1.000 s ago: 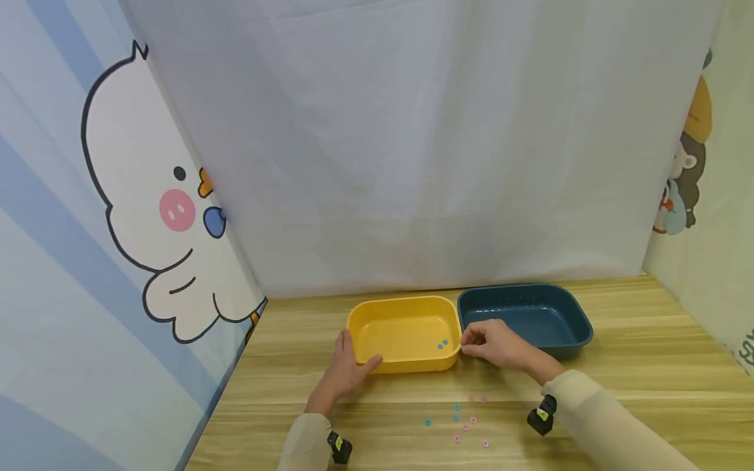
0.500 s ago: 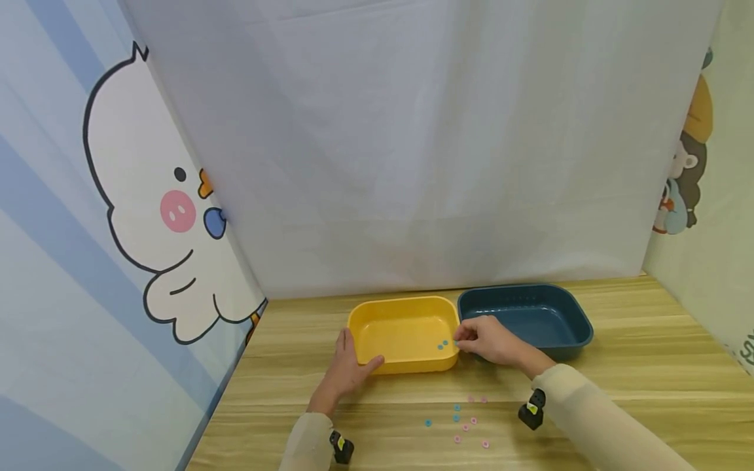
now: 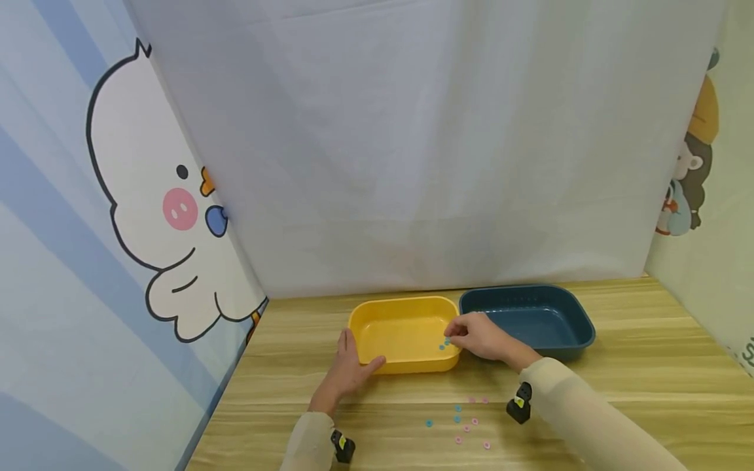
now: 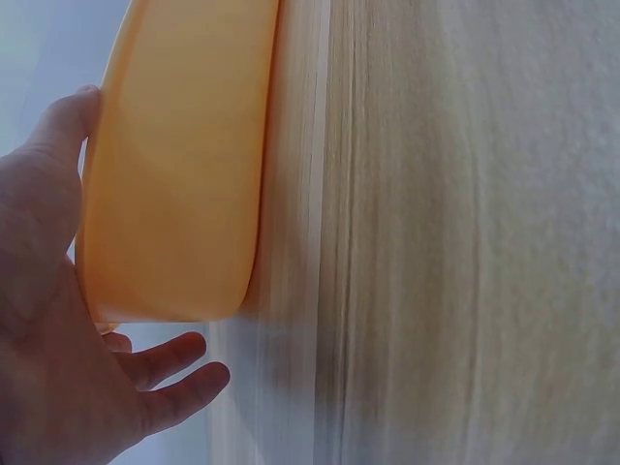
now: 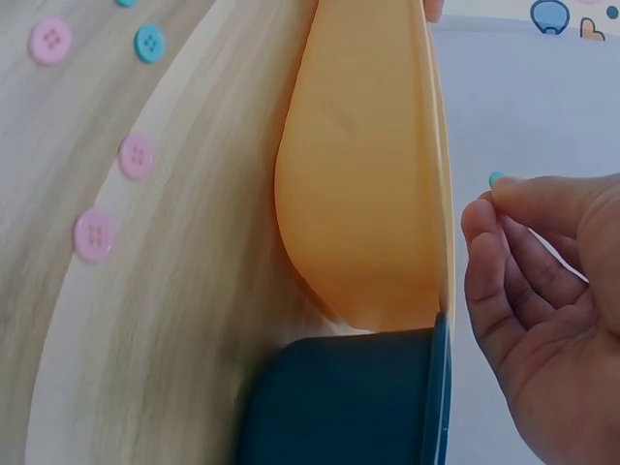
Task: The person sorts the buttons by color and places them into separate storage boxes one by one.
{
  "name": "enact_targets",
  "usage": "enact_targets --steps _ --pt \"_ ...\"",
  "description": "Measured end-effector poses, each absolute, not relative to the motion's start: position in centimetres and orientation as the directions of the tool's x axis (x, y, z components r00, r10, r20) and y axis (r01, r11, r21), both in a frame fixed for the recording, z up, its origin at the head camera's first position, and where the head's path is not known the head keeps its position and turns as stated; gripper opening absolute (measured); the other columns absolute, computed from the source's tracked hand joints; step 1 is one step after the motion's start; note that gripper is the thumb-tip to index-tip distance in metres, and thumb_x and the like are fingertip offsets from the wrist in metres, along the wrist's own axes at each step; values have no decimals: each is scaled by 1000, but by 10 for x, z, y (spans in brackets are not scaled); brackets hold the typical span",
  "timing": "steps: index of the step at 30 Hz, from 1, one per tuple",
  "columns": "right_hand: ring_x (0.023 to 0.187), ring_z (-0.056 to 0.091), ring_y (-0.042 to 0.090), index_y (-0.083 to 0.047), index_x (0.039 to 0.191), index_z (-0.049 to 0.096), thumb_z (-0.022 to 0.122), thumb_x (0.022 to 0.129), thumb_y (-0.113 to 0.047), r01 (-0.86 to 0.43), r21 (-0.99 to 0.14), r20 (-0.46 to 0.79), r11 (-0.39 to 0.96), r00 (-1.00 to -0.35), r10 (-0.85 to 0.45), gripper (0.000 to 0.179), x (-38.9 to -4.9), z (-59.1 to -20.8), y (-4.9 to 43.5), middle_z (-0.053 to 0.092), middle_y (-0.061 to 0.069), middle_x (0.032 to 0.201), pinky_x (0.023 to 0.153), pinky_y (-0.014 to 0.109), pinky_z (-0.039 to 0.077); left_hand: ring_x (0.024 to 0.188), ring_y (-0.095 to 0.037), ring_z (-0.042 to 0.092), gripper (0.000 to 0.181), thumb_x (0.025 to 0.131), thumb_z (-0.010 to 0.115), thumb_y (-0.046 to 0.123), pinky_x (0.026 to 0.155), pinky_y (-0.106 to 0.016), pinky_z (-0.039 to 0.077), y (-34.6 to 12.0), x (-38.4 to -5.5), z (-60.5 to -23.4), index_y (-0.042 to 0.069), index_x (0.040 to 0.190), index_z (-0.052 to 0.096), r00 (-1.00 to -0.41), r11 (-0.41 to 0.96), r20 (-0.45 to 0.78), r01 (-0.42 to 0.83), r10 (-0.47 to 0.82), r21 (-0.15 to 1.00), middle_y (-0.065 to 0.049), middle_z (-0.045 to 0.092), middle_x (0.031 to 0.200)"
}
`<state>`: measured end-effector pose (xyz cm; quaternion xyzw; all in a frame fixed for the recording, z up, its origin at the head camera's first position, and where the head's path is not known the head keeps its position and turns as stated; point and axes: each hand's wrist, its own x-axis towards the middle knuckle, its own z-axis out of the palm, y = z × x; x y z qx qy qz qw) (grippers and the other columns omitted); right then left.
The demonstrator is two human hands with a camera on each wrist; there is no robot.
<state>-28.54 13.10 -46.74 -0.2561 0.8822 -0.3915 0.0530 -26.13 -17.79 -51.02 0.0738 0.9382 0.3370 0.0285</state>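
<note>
My left hand (image 3: 346, 374) holds the near left corner of a yellow plastic tray (image 3: 406, 367), thumb at the front rim and fingers along the left side. In the left wrist view two fingers stick out past the tray's wall. Over the tray's right end, my right hand (image 3: 482, 336) pinches a small blue button (image 5: 496, 179) between thumb and fingertips. Just below those fingertips, blue buttons (image 3: 442, 347) lie on the tray's floor. Loose pink buttons (image 3: 474, 422) and blue buttons (image 3: 429, 423) are spread over the table in front.
A dark blue tray (image 3: 544, 320) stands right beside the yellow one, under my right forearm's far side. Both sit on a wood-grain table (image 3: 283, 366) near its back edge. A white curtain (image 3: 377, 163) hangs behind, with printed cartoon sheets at either side.
My right hand has moved left from the tray's right rim to over its inside, carrying the blue button. My left hand stays at the tray's corner.
</note>
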Motion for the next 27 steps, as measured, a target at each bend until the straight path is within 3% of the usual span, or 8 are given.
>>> enact_targets --steps 9,16,27 --pt "75 59 15 0 100 67 61 91 -8 -359 -744 71 564 -881 -467 14 -290 -468 122 64 0 86 64 28 50 139 -43 13 108 86 61 54 109 -51 19 -178 -262 -512 -10 146 -1 -987 761 -7 117 158 638 -30 -2 152" --pt "78 62 28 2 99 67 62 91 -8 -358 -760 77 543 -878 -472 14 -298 -471 118 66 12 87 64 29 50 139 -42 13 108 86 60 54 109 -51 19 -178 -262 -511 -10 147 -3 -987 768 -8 120 161 629 -29 -2 153" --pt "76 62 31 -3 95 68 63 90 -7 -332 -744 54 581 -895 -442 9 -305 -470 112 66 12 84 59 29 47 139 -42 13 109 86 59 57 109 -50 20 -178 -263 -512 -10 146 -1 -986 772 -6 126 166 623 -30 -1 152"
